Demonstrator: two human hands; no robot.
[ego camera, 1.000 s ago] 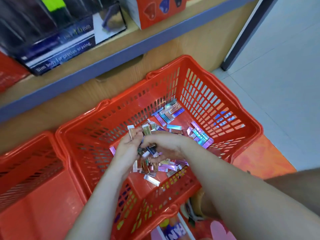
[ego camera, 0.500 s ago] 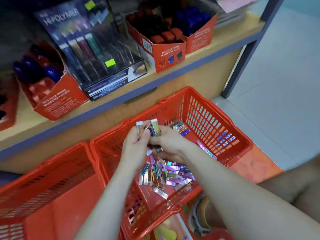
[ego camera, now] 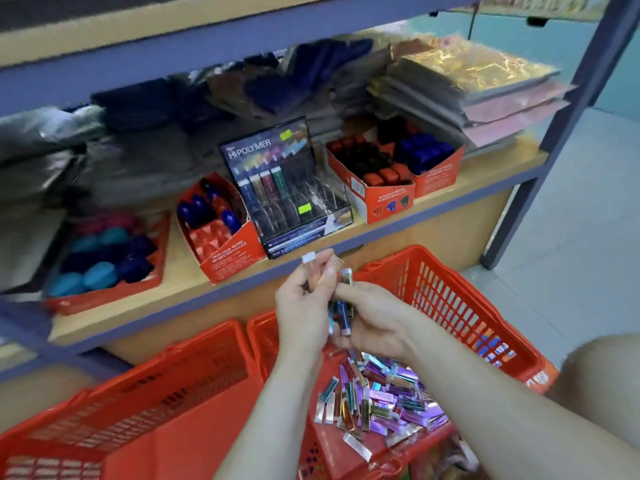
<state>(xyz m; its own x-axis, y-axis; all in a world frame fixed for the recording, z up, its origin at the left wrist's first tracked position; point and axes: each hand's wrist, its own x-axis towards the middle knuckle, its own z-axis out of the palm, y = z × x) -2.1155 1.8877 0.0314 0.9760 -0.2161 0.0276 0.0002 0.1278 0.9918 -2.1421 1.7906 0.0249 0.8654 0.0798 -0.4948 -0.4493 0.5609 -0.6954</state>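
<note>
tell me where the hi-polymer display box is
Head view, centre: the hi-polymer display box stands on the wooden shelf between two red sharpener boxes, just beyond the left hand.

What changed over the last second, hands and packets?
Both hands rose out of the red plastic basket towards the shelf edge, keeping the small shiny foil packets they held: left hand pinches a few upright, right hand grips several. Nothing let go. The loose packet pile stayed in the basket; the second red basket beside it stayed put.
</note>
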